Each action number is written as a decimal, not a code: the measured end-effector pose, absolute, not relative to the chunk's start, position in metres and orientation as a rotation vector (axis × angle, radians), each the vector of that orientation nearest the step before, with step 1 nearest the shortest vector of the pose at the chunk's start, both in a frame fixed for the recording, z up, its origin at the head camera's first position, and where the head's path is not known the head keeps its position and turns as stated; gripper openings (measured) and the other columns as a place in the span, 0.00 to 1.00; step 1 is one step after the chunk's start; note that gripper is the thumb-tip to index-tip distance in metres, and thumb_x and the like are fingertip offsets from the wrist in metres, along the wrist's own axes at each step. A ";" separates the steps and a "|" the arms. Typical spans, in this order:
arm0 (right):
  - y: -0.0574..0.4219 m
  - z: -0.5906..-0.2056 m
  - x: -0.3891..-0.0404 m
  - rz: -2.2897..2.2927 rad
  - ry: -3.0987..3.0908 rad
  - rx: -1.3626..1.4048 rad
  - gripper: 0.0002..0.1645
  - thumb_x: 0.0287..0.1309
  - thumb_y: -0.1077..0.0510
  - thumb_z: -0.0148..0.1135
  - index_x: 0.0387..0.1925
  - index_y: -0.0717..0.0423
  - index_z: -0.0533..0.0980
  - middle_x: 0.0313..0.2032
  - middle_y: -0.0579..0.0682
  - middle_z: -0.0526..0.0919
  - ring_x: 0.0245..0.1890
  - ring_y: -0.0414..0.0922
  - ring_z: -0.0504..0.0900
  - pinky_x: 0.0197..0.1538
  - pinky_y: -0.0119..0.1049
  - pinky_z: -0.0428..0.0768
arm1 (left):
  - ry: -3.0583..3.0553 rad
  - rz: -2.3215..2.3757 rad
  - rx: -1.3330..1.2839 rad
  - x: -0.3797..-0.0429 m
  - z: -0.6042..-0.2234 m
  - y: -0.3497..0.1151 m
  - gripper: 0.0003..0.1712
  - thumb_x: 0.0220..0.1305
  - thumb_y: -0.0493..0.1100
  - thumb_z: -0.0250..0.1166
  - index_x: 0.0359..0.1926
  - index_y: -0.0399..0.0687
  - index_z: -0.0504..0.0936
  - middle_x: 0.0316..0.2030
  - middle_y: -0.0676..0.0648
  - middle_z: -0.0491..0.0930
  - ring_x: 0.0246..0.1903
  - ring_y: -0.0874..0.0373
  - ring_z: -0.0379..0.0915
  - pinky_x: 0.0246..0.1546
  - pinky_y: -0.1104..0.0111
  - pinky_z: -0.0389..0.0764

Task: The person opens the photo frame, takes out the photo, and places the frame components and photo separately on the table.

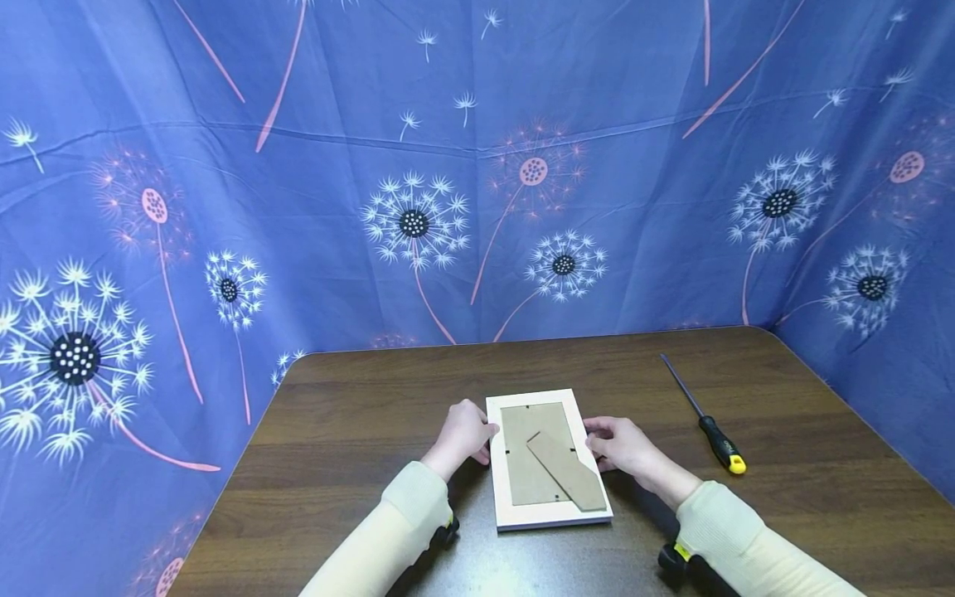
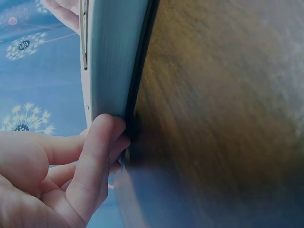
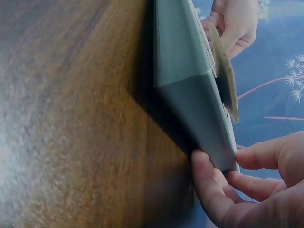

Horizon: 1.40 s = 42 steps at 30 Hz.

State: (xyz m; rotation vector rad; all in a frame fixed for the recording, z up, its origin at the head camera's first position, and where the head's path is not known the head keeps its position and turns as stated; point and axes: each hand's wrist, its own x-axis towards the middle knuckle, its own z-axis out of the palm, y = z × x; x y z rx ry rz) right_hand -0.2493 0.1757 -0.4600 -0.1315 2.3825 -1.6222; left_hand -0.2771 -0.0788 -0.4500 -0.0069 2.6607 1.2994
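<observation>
White-edged, a picture frame (image 1: 548, 513) lies back side up at the middle of the brown wood-grain counter (image 1: 358, 431), between the two hands; whether its whole underside touches the wood, I cannot tell. Set within its border is a tan backing panel (image 1: 522, 473) with small dark clips at its edges, and a brown easel leg (image 1: 570, 477) slants across it. The left hand (image 1: 462, 433) pinches the left edge between thumb and fingers; the right hand (image 1: 627, 448) grips the right edge likewise. Well right of the frame, a screwdriver (image 1: 704, 419) with a black, yellow-ended handle bears a pale marking too small to read. Behind hangs blue dandelion-print cloth (image 1: 336, 207).
</observation>
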 end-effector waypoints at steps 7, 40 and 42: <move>0.171 -0.459 -0.248 -1.598 2.437 -0.073 0.23 0.59 0.71 0.51 0.56 0.79 0.65 0.36 0.60 0.79 0.28 0.44 0.80 0.30 0.41 0.85 | 2.694 1.267 0.038 -0.276 -0.451 -0.079 0.11 0.60 0.35 0.63 0.22 0.35 0.81 0.07 0.43 0.76 0.08 0.55 0.76 0.13 0.68 0.81; 0.168 -0.455 -0.250 -1.403 2.622 -0.116 0.18 0.54 0.72 0.57 0.47 0.77 0.74 0.32 0.55 0.78 0.23 0.43 0.81 0.24 0.38 0.84 | 2.729 1.269 0.097 -0.275 -0.454 -0.080 0.12 0.60 0.34 0.62 0.19 0.36 0.79 0.09 0.41 0.77 0.08 0.55 0.76 0.11 0.69 0.79; 0.169 -0.456 -0.251 -1.405 2.604 -0.129 0.19 0.55 0.71 0.56 0.49 0.78 0.72 0.32 0.56 0.79 0.22 0.44 0.81 0.25 0.38 0.85 | 2.713 1.287 0.095 -0.275 -0.454 -0.081 0.10 0.60 0.34 0.63 0.24 0.34 0.80 0.10 0.40 0.78 0.09 0.54 0.77 0.12 0.69 0.80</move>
